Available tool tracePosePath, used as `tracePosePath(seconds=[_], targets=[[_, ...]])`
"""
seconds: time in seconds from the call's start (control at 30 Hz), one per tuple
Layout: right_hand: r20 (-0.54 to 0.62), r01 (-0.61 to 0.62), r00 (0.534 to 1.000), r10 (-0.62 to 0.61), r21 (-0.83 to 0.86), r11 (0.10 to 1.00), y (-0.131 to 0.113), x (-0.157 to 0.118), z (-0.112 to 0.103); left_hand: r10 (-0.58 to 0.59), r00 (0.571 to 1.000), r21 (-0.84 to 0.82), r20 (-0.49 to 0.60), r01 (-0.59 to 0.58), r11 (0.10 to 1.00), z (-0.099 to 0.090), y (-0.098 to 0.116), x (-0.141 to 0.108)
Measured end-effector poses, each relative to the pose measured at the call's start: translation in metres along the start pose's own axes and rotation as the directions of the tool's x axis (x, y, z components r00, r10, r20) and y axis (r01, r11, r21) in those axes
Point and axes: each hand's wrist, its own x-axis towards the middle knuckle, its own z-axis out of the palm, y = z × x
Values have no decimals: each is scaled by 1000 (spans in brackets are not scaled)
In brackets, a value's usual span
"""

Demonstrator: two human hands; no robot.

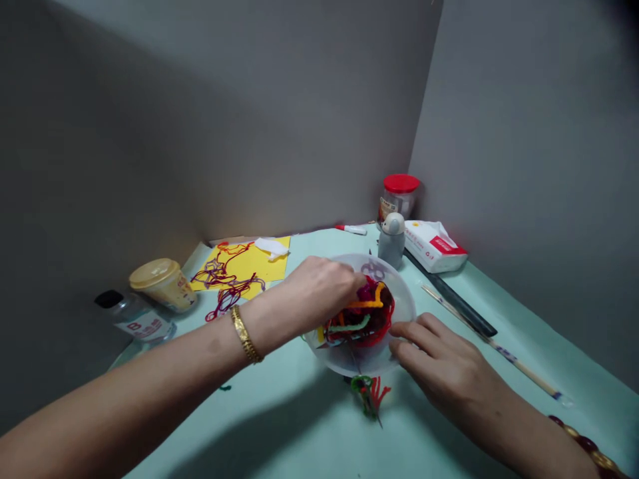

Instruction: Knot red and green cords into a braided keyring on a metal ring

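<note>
Bench inventory, left to right: a glass bottle [142, 320] with a black cap and a printed label; a cream jar [162, 286] with a yellow lid; a sheet of yellow paper [259, 263] bearing looped purple and red yarn strands [227, 279] and a white paper scrap [272, 248]; a red-capped marker [351, 229]. Next comes the left hand [319, 293], wearing a gold bracelet [244, 334], its fingers bunched and dipping into a mixed mass of red, orange and green yarn [362, 318] inside a clear plastic bowl [402, 299]; whether they pinch any strand is hidden. Metal scissors [373, 269] seem to lie in the bowl. A green and red yarn tuft [367, 392] sits just below it. Behind stand a grey figurine [392, 241], a red-lidded jar [398, 196] and a tissue pack [434, 246]. The right hand [439, 352], with a beaded bracelet [586, 442], is part open, fingertips [397, 347] against the bowl's edge, gripping nothing evident. A black ruler [449, 293] and a wooden stick [492, 342] lie on the mint table cover [564, 346]. Handling note: one hand steadying the bowl lets the other work strands without dragging it.
</note>
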Motion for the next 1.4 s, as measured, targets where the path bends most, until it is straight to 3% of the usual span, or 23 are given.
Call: tracePosePath(seconds=[0.1,0.2,0.3,0.4,0.53,0.67,0.77,0.97,1.13,1.23,1.4], targets=[[10,-9,1000,9,3,1000,0,1,0,35,989,-61,145,-26,998,8,3,-5],[-18,14,1000,-14,-5,1000,0,4,1,66,980,-92,188,-50,995,5,5,-11],[-20,39,999,-40,-31,999,0,5,0,30,984,-81,178,-16,997,-4,5,-12],[-20,37,999,-38,-49,998,-1,6,-1,-85,991,-15,106,87,996,-7,4,-6],[-24,43,999,-44,-53,998,-1,6,-1,-125,992,108,13,123,986,8,6,5],[-34,63,997,-64,-42,997,-1,8,-1,-98,994,133,46,91,987,28,11,11],[-4,45,999,-45,-23,999,-2,8,-2,-110,992,139,58,101,985,32,14,10],[21,11,1000,-11,-10,1000,-2,6,-2,-89,995,178,44,80,981,17,20,-13],[24,70,997,-69,-41,997,-5,8,-4,-64,986,153,155,40,987,7,28,-39],[22,90,996,-89,-34,995,-7,8,-2,-42,978,119,206,18,993,4,32,-48],[27,116,993,-116,-15,993,-7,7,-1,-44,982,128,184,21,992,9,39,-53]])
